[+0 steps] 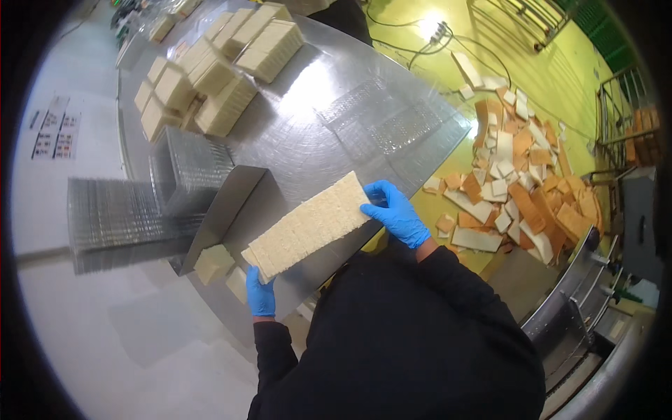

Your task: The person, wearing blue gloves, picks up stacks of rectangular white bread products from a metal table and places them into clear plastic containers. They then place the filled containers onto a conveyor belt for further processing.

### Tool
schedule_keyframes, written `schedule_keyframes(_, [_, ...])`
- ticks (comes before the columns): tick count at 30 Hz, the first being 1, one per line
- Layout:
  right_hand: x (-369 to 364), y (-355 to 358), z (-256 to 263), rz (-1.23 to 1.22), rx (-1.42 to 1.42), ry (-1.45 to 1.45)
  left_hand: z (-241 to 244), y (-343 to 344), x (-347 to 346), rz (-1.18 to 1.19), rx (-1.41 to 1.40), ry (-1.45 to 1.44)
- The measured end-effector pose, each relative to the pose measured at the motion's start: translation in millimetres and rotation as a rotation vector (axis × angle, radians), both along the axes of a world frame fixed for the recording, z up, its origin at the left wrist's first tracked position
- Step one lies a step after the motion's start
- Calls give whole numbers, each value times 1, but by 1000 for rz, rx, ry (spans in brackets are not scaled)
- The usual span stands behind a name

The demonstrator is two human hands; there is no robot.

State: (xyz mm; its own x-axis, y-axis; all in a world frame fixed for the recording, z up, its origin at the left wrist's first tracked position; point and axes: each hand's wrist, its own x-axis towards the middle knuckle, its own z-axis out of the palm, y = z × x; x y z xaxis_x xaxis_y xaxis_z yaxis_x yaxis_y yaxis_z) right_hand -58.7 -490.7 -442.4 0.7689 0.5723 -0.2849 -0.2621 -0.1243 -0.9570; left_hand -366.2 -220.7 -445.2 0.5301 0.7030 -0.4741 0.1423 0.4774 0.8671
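A long row of pale, crustless sliced bread (310,227) is held at a slant above the near edge of the steel table (286,144). My left hand (261,296), in a blue glove, grips its lower left end. At the upper right end, my right hand (396,215), also gloved in blue, has fingers and thumb around it. Short bread pieces (214,264) lie on the table beyond my left hand, beside an upright metal plate (226,212). My palms are partly hidden.
Several bread blocks (226,105) stand at the table's far left. Nested clear plastic trays (115,226) are stacked left of the metal plate. Clear plastic (404,126) lies near the right corner. Bread offcuts (504,178) are heaped on the yellow floor, near a power cable (472,44).
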Motion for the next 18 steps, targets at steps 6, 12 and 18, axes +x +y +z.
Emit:
schedule_keyframes(6, [12,-11,-27,-123,90,62,-19,-5,-5,140,-81,-107])
schedule_keyframes(12, [7,-8,8,-50,-289,-216,-24,-16,-8,88,-93,-138])
schedule_keyframes(18, [-13,39,125,-31,-34,-343,-51,-13,-14,-124,346,82])
